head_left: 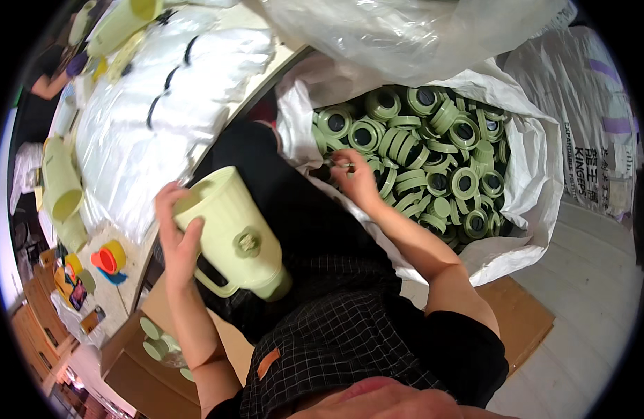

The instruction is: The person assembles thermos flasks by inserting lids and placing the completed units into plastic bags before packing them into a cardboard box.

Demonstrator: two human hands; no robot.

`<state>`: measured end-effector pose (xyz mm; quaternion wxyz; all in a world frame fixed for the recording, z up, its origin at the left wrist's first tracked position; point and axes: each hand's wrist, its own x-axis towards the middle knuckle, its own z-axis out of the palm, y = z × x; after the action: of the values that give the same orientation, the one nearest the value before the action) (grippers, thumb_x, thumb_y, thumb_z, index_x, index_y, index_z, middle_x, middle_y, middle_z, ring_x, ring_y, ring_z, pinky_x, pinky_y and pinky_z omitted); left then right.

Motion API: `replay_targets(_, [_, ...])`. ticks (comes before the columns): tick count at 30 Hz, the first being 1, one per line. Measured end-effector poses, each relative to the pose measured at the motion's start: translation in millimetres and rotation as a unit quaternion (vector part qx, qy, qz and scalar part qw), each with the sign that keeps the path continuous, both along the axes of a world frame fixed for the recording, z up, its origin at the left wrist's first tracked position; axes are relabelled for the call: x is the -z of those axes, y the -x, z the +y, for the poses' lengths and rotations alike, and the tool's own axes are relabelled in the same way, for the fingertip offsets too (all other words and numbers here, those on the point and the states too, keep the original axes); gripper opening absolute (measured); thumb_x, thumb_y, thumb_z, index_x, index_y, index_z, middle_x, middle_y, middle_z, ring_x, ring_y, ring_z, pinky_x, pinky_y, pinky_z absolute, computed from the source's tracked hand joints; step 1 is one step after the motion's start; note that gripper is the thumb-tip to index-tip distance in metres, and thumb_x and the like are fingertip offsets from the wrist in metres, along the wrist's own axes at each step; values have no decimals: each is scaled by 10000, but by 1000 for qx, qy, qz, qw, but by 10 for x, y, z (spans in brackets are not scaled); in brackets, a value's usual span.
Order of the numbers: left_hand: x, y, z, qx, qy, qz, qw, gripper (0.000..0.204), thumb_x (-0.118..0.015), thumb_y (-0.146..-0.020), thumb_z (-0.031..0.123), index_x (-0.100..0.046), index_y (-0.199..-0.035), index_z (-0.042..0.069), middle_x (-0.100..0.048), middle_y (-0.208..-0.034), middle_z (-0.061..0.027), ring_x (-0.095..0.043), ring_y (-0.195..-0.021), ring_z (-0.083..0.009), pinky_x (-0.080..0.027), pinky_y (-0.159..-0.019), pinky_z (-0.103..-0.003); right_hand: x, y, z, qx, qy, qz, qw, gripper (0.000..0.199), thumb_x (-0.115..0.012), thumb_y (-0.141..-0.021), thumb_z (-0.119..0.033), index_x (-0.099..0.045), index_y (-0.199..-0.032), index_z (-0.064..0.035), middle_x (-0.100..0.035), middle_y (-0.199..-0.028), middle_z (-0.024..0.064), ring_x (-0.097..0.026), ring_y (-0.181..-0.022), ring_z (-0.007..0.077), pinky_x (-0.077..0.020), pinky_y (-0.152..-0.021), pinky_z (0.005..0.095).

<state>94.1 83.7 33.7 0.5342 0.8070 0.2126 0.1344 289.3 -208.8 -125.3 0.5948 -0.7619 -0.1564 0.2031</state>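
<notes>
Pale-green mug, likely light, stiff, slick; left grip clasps its open end; handle also suits. Right grip's state: I cannot tell.

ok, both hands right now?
Left hand: holding the pale green mug near its rim.
Right hand: fingers curled beside the green lids; grip can't be told.

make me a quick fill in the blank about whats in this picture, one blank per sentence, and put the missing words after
1. The pale green jug is in the person's ____ hand.
2. The sack full of round green parts is on the person's ____ side.
3. Of the jug and the sack, the other hand is nearer the ____.
4. The grid lines on the black apron are ____ in colour.

Missing words: left; right; sack; white.
</notes>
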Motion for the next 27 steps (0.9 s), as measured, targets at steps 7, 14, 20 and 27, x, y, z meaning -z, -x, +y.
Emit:
replay_targets(7, [49, 594, -287, -207, 81, 132, 966, 617, -549, -956, 215, -332, -1480, -27, -433, -1441, -176, -407, -1354, -261, -299, -1136, -378, 1989, -1185, -1049, 139, 419, 21, 897, 611, -769, -795, -216, -503, -1287, 30, -639, -1196, 239, -607, -1140, 402, -492, -950, 470])
replay_targets(14, [191, 488, -348, -331, 148, 140, 921, 270, -510, -1019, 168, -556, -1277, 104, -554, -870, 33, -473, -659, -39, -405, -565, -217, 3167, -1726, -1958, 133, 530, 101, 831, 829, -543, -890, -655, -436, -1475, -77, -547, -1412, 216, -569, -1222, 396, -447, -996, 500])
replay_targets(20, [56, 412, -452, -304, 176, 104, 931, 236, -463, -1047, 160, -551, -1249, 76, -515, -739, 61, -399, -556, -21, -335, -499, -197, 2780, -1549, -1544, 251, 449, 60, 856, 474, -600, -906, -418, -526, -1210, -61, -592, -1268, 216, -575, -1056, 399, -466, -880, 542])
replay_targets(27, [-226, 282, -388, -178, -11, 144, 973, 330, -607, -975, 218, -585, -1247, 32, -675, -1143, -167, -667, -1065, -306, -512, -926, -384, 1485, -1166, -1371, 147, 329, -106, 927, 467, -699, -862, -163, -514, -1281, -71, -630, -1192, 181, -624, -1029, 361, -488, -879, 443])
